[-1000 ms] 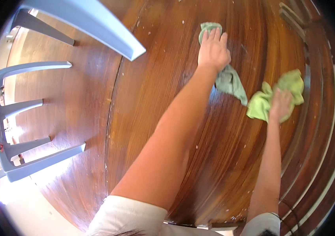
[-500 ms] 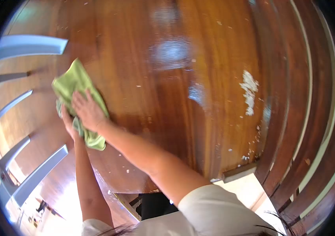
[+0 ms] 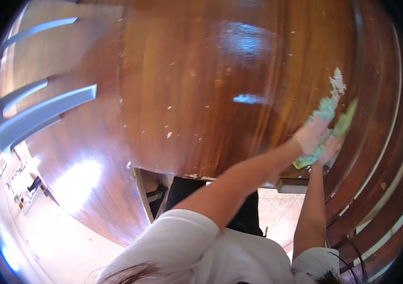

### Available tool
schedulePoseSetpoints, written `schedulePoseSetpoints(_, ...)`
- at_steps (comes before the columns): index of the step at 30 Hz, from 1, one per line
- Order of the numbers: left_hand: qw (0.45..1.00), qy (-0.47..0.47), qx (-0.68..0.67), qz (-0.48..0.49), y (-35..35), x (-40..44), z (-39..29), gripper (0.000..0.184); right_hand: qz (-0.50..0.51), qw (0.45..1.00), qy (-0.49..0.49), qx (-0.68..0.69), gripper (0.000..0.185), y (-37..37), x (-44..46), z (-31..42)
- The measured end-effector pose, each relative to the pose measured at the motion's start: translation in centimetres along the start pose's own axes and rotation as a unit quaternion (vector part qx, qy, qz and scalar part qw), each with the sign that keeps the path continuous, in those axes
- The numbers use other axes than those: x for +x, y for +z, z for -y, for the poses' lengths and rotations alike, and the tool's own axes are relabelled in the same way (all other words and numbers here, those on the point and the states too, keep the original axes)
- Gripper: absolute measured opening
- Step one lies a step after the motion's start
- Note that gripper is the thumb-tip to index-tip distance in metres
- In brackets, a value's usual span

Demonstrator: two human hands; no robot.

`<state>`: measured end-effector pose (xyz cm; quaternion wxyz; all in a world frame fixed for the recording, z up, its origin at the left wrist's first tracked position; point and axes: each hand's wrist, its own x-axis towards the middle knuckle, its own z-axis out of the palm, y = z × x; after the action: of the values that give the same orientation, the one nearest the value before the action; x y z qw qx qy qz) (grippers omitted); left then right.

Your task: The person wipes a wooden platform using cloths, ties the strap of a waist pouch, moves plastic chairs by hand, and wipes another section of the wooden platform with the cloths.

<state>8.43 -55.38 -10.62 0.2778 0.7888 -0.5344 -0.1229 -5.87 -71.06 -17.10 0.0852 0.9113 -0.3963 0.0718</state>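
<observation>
Yellow-green cloth point(image 3: 346, 121) on the wooden tabletop point(image 3: 187, 104) slants lengthwise toward upper right beneath the right hand point(image 3: 332, 148), beside the left hand point(image 3: 312, 134) on pale green cloth point(image 3: 325, 108), finger spread too blurred to tell.

Lots of wood in here tbh. A big glossy brown surface point(image 3: 187, 80) fills the middle, with a scuffed seam point(image 3: 120, 52) over on its left part. Along the right side it's all dark wooden slats point(image 3: 376, 156) with pale gaps showing between them. Far left there's a light blue-grey plastic chair point(image 3: 45, 108), prongs poking out over the wood. The floor point(image 3: 277, 210) is pale tile low down, pretty much blown out to white at lower left, and some small clutter point(image 3: 27, 189) there is too blurry to make out. Harsh glare point(image 3: 80, 177) near that corner, plus bluish reflections point(image 3: 246, 40) up top
</observation>
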Motion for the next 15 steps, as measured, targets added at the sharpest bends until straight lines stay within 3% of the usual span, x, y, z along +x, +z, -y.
schedulePoseSetpoints(1, 0.998, 0.020, -0.036, -0.057, 1.7, -1.1, -0.8, 0.051, 0.002, 0.997, 0.065, 0.030, 0.054, -0.8, -0.7, 1.2)
schedulePoseSetpoints(2, 0.998, 0.014, -0.031, -0.058, 1.5, -2.2, -0.2, 0.051, 0.003, 0.997, 0.061, 0.036, 0.054, -0.7, -1.6, 2.5)
schedulePoseSetpoints(4, 0.990, -0.037, -0.131, -0.035, -0.1, -4.6, 1.3, 0.050, 0.053, 0.962, -0.096, -0.251, 0.051, -1.0, -3.5, 5.1)
schedulePoseSetpoints(5, 0.990, -0.037, -0.130, -0.034, -1.1, -6.9, 3.0, 0.050, 0.089, 0.950, -0.108, -0.280, 0.049, -0.2, -4.6, 7.7)
schedulePoseSetpoints(6, 0.990, -0.051, -0.113, -0.061, -3.2, -10.5, 5.5, 0.052, 0.087, 0.989, -0.105, -0.060, 0.049, 0.4, -6.7, 11.3)
schedulePoseSetpoints(7, 0.989, -0.065, -0.099, -0.086, -5.4, -14.6, 7.8, 0.055, 0.081, 0.979, -0.094, 0.160, 0.048, 0.4, -9.4, 15.7)
schedulePoseSetpoints(8, 0.993, -0.110, -0.043, -0.024, -7.8, -18.9, 9.5, 0.058, 0.033, 0.990, -0.139, -0.011, 0.049, -4.5, -10.6, 22.6)
schedulePoseSetpoints(9, 0.989, -0.146, 0.032, 0.002, -10.4, -23.1, 11.0, 0.060, 0.236, 0.960, -0.151, -0.010, 0.050, -8.8, -11.7, 28.7)
schedulePoseSetpoints(10, 0.980, -0.194, 0.050, 0.009, -12.1, -27.8, 12.3, 0.060, 0.105, 0.974, -0.190, 0.061, 0.048, -10.6, -14.9, 33.0)
schedulePoseSetpoints(11, 0.973, -0.222, 0.064, -0.009, -12.8, -33.1, 13.7, 0.061, 0.109, 0.954, -0.220, 0.172, 0.043, -12.5, -17.6, 36.9)
schedulePoseSetpoints(12, 0.949, -0.308, 0.058, -0.030, -12.6, -39.1, 15.4, 0.052, 0.149, 0.922, -0.200, 0.296, 0.038, -13.0, -20.8, 40.3)
schedulePoseSetpoints(13, 0.859, -0.512, -0.012, -0.004, -11.9, -44.0, 18.1, 0.041, 0.169, 0.866, -0.270, 0.386, 0.036, -15.3, -22.5, 42.2)
schedulePoseSetpoints(14, 0.829, -0.555, -0.036, -0.060, -11.9, -50.0, 19.9, 0.034, 0.128, 0.843, -0.285, 0.437, 0.032, -15.2, -26.0, 44.6)
schedulePoseSetpoints(15, 0.832, -0.550, -0.047, -0.054, -12.4, -49.7, 17.5, 0.034, 0.235, 0.788, -0.342, 0.455, 0.037, -15.7, -28.7, 46.2)
